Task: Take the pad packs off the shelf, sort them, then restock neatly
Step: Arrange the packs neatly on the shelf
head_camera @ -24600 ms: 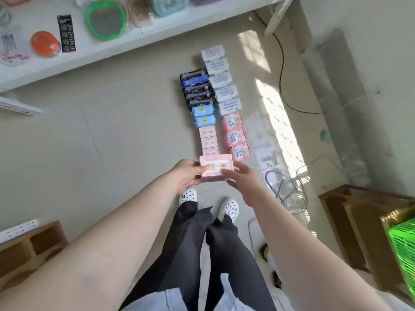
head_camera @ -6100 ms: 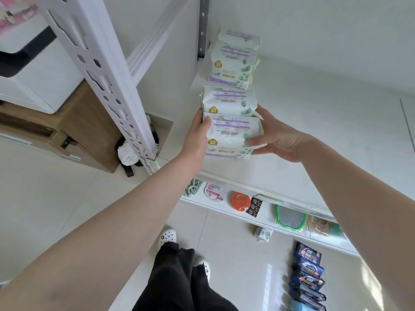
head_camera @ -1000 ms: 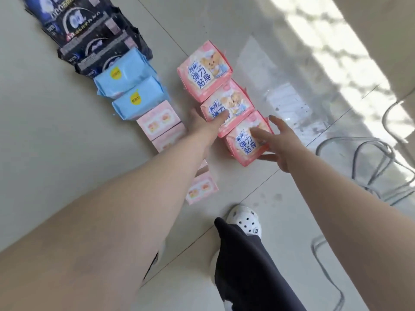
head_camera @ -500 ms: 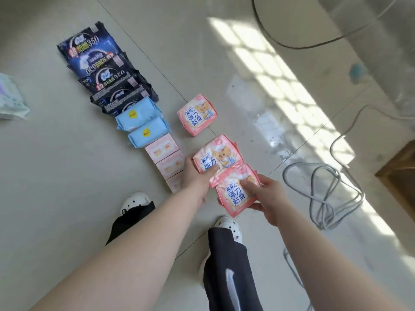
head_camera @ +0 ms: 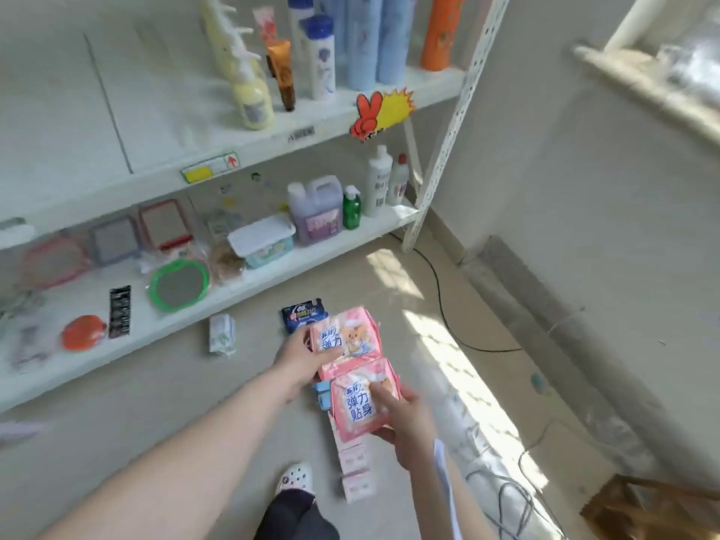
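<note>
My left hand (head_camera: 302, 360) grips a pink pad pack with a bear print (head_camera: 348, 339), held above the floor. My right hand (head_camera: 405, 422) grips a second pink pack of the same kind (head_camera: 360, 403) just below it, thumb across its front. Under them a dark blue pack (head_camera: 298, 313), a light blue pack (head_camera: 322, 395) and small pale pink packs (head_camera: 356, 473) lie in a row on the floor, partly hidden. A white-green pack (head_camera: 221, 339) lies alone near the shelf. The white shelf (head_camera: 163, 177) stands ahead to the left.
The lower shelf board (head_camera: 233, 294) carries mirrors, a green-rimmed mirror (head_camera: 179, 284), a tub and detergent bottles (head_camera: 315, 212). Bottles stand on the upper board. Cables (head_camera: 502, 496) lie on the floor at right, a wooden box (head_camera: 654, 508) in the bottom right corner. My shoe (head_camera: 294, 477) is below.
My view has lifted from the floor rows toward the shelf. Both hands have raised the two pink bear packs off the floor; half a second ago they were just lifting them.
</note>
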The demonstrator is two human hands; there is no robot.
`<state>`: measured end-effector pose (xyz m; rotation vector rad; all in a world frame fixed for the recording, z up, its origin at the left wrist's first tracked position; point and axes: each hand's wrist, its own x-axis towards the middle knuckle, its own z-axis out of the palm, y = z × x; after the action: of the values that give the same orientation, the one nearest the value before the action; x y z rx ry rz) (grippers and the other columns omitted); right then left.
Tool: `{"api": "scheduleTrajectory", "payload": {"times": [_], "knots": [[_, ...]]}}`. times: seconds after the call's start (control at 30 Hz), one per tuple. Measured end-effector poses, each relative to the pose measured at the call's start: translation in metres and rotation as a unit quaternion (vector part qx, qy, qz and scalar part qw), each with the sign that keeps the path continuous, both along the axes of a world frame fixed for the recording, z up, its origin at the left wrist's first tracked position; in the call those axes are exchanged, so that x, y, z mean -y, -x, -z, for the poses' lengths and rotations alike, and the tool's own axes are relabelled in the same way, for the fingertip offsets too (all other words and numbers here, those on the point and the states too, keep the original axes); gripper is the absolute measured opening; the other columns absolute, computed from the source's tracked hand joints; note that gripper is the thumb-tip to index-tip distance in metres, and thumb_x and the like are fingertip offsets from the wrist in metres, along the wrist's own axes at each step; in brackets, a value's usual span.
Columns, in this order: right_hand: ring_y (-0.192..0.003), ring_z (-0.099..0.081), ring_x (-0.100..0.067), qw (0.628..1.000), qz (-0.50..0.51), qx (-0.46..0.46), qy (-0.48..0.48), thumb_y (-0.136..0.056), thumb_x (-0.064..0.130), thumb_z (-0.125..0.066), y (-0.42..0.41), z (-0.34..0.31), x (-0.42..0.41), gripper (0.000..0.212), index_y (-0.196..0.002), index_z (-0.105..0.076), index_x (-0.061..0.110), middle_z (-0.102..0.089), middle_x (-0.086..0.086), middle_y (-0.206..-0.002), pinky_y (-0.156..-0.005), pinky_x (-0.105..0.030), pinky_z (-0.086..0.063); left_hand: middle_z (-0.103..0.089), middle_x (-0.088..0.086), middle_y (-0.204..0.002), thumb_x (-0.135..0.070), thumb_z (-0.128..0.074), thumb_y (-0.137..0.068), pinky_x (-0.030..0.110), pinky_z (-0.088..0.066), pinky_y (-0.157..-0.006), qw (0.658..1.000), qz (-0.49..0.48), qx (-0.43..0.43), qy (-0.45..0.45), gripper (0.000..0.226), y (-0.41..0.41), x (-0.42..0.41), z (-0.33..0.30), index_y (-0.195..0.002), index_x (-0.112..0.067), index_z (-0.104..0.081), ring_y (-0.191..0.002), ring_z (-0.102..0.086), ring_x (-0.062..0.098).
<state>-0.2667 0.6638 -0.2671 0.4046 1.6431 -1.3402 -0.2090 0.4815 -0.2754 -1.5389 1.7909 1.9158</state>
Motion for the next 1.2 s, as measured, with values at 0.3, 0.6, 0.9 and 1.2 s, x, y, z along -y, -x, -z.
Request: {"api": "scheduleTrajectory", "payload": {"times": [0.3,0.6,0.9,1.2], "knots": [[-0.087,-0.069,-0.037,0.977,-0.135,-0.034,0.159,-0.086,0.007,-0.068,-0.055,-0.15,0.078,0.025,-0.111,-0.065,0.004,-0.071,-0.022,-0.104,-0.084,-0.055,-0.055,-0.063,0.005,-0.115,-0.014,-0.08,-0.075,0.043,-0.058,-0.073,0.982,-0.124,-0.091,0.105,0.062,-0.101,0.054,-0.2,-0.127,-0.016,-0.047,-0.096,-0.065,0.026],[-0.078,-0.07,-0.032,0.943,-0.258,-0.064,0.202,-0.086,0.0,-0.066,-0.138,-0.237,0.173,0.036,-0.121,-0.058,-0.002,-0.071,-0.019,-0.099,-0.065,-0.042,-0.06,-0.064,0.006,-0.108,-0.01,-0.075,-0.079,0.042,-0.055,-0.069,0.952,-0.238,-0.123,0.145,0.047,-0.216,0.108,-0.299,-0.12,-0.008,-0.052,-0.084,-0.063,0.023],[-0.078,-0.072,-0.028,0.927,-0.31,-0.064,0.2,-0.084,0.007,-0.072,-0.218,-0.238,0.299,0.029,-0.112,-0.064,0.003,-0.073,-0.016,-0.097,-0.078,-0.048,-0.059,-0.065,0.007,-0.105,-0.014,-0.076,-0.08,0.048,-0.054,-0.086,0.934,-0.301,-0.121,0.149,0.03,-0.314,0.212,-0.302,-0.101,-0.014,-0.055,-0.096,-0.066,0.028],[-0.067,-0.073,-0.023,0.937,-0.301,-0.067,0.165,-0.082,0.008,-0.074,-0.288,-0.229,0.436,0.024,-0.105,-0.066,0.007,-0.074,-0.011,-0.085,-0.057,-0.035,-0.06,-0.068,0.014,-0.111,-0.019,-0.073,-0.083,0.045,-0.057,-0.082,0.935,-0.315,-0.101,0.124,0.028,-0.382,0.352,-0.272,-0.106,-0.013,-0.058,-0.096,-0.068,0.03]]}}
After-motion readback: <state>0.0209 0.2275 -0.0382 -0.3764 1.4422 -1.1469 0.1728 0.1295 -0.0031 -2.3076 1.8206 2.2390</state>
